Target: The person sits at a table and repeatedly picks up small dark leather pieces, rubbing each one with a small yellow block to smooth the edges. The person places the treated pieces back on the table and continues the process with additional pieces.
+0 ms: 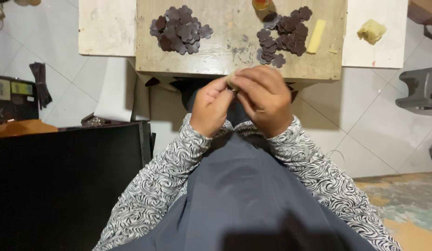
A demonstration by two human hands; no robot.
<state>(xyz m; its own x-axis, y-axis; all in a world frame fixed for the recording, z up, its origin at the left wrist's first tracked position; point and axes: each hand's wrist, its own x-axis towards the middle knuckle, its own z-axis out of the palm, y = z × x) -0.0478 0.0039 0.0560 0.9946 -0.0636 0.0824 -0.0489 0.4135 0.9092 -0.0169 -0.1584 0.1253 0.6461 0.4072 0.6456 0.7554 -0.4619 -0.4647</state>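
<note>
My left hand (210,106) and my right hand (264,98) meet in front of me, just below the near edge of a worn wooden board (234,51). Both pinch one small pale tan piece (230,80) between the fingertips; most of it is hidden by my fingers. On the board lie two heaps of dark brown flower-shaped cutouts, one heap at the left (180,29) and one at the right (283,36). Both of my sleeves carry a black-and-white zebra pattern.
A pale yellow stick (316,36) lies right of the right-hand heap, and a yellow crumpled lump (371,30) sits on a white slab (388,51). An orange container (261,4) stands at the board's far edge. A black box (62,176) fills the left foreground. A grey metal block (420,88) stands at right.
</note>
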